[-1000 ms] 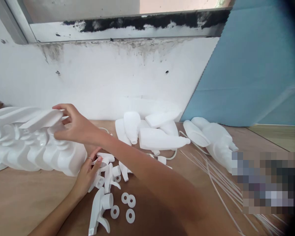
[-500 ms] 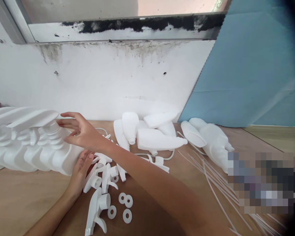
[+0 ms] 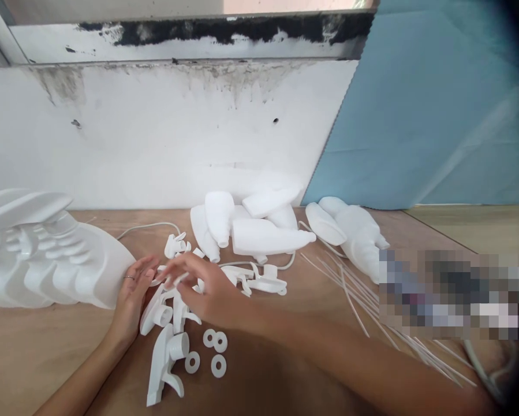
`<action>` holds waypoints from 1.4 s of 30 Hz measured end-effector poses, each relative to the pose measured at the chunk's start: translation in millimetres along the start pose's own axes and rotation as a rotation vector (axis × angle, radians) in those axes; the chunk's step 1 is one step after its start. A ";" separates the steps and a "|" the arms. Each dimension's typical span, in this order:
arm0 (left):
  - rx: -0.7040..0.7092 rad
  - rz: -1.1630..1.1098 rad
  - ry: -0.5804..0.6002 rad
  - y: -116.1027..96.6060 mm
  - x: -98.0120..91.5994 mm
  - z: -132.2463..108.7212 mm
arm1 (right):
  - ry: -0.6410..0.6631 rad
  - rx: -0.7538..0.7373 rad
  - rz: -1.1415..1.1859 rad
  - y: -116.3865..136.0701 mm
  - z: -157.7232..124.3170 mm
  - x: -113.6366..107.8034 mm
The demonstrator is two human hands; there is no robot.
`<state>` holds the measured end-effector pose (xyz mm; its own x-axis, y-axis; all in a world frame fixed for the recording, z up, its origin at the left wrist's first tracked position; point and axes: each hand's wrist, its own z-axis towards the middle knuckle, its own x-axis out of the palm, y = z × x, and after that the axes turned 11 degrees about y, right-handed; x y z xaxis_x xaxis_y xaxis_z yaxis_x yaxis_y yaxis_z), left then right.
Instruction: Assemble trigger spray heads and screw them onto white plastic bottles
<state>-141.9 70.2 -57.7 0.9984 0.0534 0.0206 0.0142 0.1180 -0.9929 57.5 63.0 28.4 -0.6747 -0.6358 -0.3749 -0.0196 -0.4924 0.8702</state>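
My left hand (image 3: 133,294), fingers stretched out, rests beside the end of a row of white bottles (image 3: 99,271) at the left. It wears a ring and holds nothing I can see. Over a pile of white trigger spray heads (image 3: 155,312) is my right hand (image 3: 205,289). Its thumb and fingers are apart, with white parts showing between and below them. A larger spray head (image 3: 166,364) lies nearer to me, beside several flat white washers (image 3: 218,366).
White bottles (image 3: 272,237) lie heaped by the wall, with more bottles (image 3: 358,237) to their right. Thin white tubes (image 3: 372,315) are spread on the brown tabletop (image 3: 38,352). A grey cable (image 3: 149,224) runs behind the spray heads. A blue cloth (image 3: 415,115) hangs at the right.
My right hand has left the neck end of the bottle row and come right and down, over the spray heads. My left hand stays beside the bottles. The view has shifted slightly.
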 end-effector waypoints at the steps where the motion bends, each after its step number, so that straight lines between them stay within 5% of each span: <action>1: -0.006 -0.003 0.000 -0.3 0.5 0.4 | 0.010 0.029 -0.045 -0.7 -20.9 -0.1; 5: 0.007 -0.011 -0.010 -4.5 4.2 -2.5 | 0.078 0.117 -0.231 -2.7 -86.1 2.1; 8: 0.153 0.143 -0.026 -15.2 4.9 -15.9 | 0.241 0.143 -0.484 -5.2 -111.9 4.6; 12: 0.545 0.722 0.268 -32.1 0.9 -48.4 | 0.357 0.150 -0.707 -13.2 -127.1 7.3; 15: 0.663 1.006 0.502 -37.3 -1.3 -70.6 | 0.314 0.132 -0.766 -22.1 -131.4 9.4; 26: 0.659 1.144 0.664 -33.9 -9.2 -76.6 | -0.006 -0.047 -0.761 -36.7 -133.6 11.5; 31: 0.769 1.166 0.815 -33.8 -13.0 -77.8 | -0.053 0.022 -0.610 -32.8 -133.1 10.7; 42: 0.727 1.216 0.661 -30.2 -18.5 -74.9 | -0.078 0.105 -0.488 -33.5 -133.8 7.4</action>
<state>-156.6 -8.7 -36.9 0.2391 0.0638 -0.9689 -0.6229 0.7756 -0.1027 151.9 -4.8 -46.4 -0.6210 -0.2982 -0.7249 -0.4181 -0.6562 0.6281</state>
